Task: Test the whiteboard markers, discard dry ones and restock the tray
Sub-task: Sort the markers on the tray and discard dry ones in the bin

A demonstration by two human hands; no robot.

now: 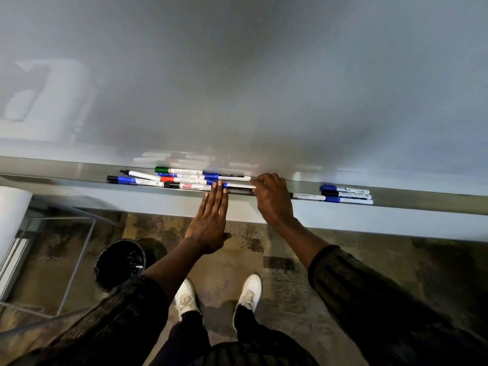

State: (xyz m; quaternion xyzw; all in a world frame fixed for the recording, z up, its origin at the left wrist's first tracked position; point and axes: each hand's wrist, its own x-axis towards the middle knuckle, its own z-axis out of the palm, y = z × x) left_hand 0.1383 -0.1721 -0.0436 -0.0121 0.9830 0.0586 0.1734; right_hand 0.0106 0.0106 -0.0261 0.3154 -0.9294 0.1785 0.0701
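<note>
Markers (182,179) lie bunched in the tray (422,200) just left of both hands. Left hand (211,220) flat, fingers straight together, nudging them; right hand (272,196) curled over a marker's end, grip hidden. Looks like restocking; next, square the row.

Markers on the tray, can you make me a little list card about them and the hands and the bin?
tray: grey ledge under the whiteboard
left pile: markers with green, red, blue and black caps, lying crisscross
right group: three markers, blue and black caps, side by side
left hand: flat, fingertips at the tray edge
right hand: curled over the tray, on a marker
bin: black, on the floor, lower left
</note>
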